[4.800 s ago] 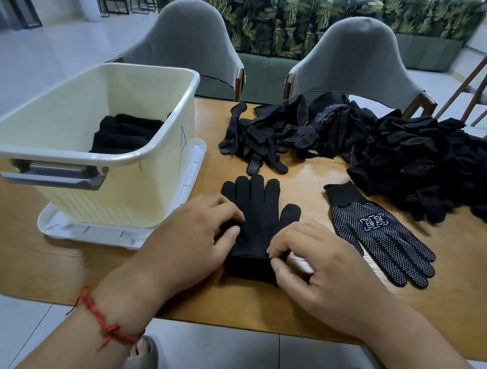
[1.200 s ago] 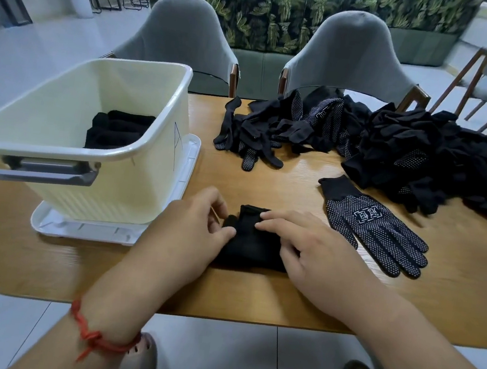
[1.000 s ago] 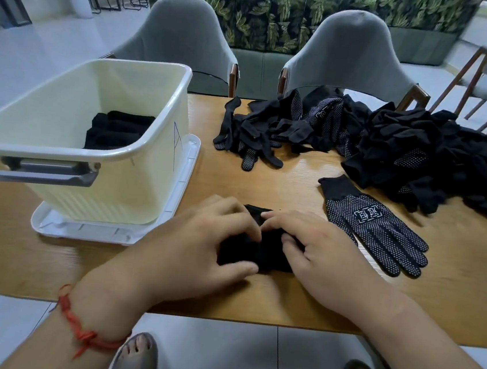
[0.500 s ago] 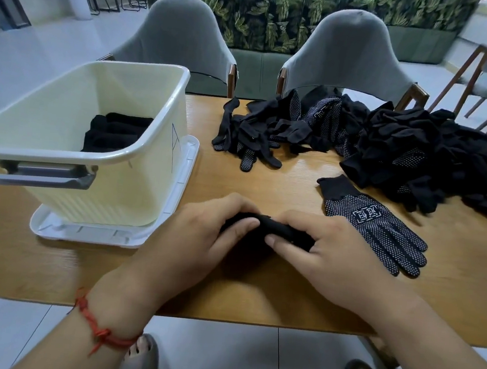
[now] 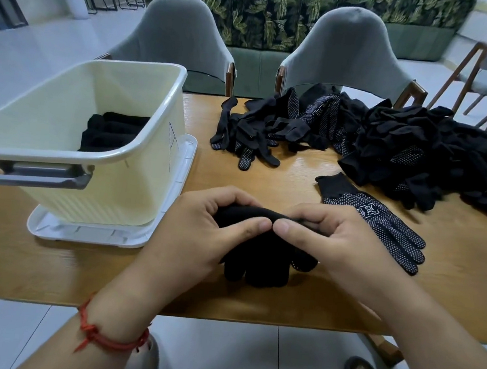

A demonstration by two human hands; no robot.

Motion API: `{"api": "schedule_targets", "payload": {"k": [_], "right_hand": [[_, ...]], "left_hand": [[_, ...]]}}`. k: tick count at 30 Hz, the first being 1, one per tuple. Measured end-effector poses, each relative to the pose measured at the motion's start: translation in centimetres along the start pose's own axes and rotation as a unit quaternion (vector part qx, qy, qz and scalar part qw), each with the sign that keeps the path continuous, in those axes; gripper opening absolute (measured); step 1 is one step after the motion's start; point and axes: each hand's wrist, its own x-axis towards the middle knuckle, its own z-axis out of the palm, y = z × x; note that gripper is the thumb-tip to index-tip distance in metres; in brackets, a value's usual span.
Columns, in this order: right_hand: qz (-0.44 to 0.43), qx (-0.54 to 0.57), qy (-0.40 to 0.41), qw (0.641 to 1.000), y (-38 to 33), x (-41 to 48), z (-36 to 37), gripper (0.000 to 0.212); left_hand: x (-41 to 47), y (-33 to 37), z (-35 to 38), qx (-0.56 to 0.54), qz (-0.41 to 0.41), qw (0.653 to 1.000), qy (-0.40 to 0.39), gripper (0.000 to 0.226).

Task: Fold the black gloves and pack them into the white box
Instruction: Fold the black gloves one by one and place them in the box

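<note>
At far left, the white box (image 5: 121,192) is standing on the wooden table (image 5: 266,180), resting on a flat white lid (image 5: 87,232) that is lying beneath it. A grey handle (image 5: 39,173) is facing the camera on its near wall. Folded black gloves (image 5: 112,133) are lying stacked inside, against the box's far right corner. Below, a red string bracelet (image 5: 106,335) is circling the left wrist.

At centre, just beside the box, the left hand (image 5: 198,230) is gripping a black glove bundle (image 5: 258,261), fingers curling over its upper fold and thumb pressing on the near face. The right hand (image 5: 335,245) is pinching the same fold from the other side, and the two thumb tips are meeting in the middle. The bundle's lower edge is hanging just above the table near its front edge.

To the right of the hands, a single dotted glove (image 5: 382,226) is lying flat, palm up, cuff pointing away. Behind it, a small heap of loose gloves (image 5: 259,135) is sprawling at the table's centre back, and a larger pile (image 5: 434,162) is spreading to the far right edge. Two grey chairs (image 5: 177,33) are standing behind the table.
</note>
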Motion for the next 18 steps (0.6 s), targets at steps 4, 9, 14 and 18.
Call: {"api": "schedule_targets", "payload": {"k": [4, 9, 14, 18], "right_hand": [[-0.001, -0.003, 0.011, 1.0, -0.19, 0.05, 0.02, 0.019], [0.002, -0.003, 0.019, 1.0, -0.17, 0.18, 0.14, 0.026], [0.015, 0.029, 0.026, 0.999, -0.34, 0.32, -0.16, 0.019], [0.042, 0.072, 0.026, 0.996, -0.07, 0.24, -0.29, 0.017]], "left_hand": [[-0.12, 0.09, -0.35, -0.024, -0.017, 1.0, -0.006, 0.007], [0.32, -0.07, -0.76, -0.095, -0.091, 0.991, -0.016, 0.016], [0.35, -0.24, -1.05, -0.111, -0.15, 0.979, -0.087, 0.02], [0.5, -0.29, -0.54, -0.131, -0.14, 0.981, -0.043, 0.02]]}}
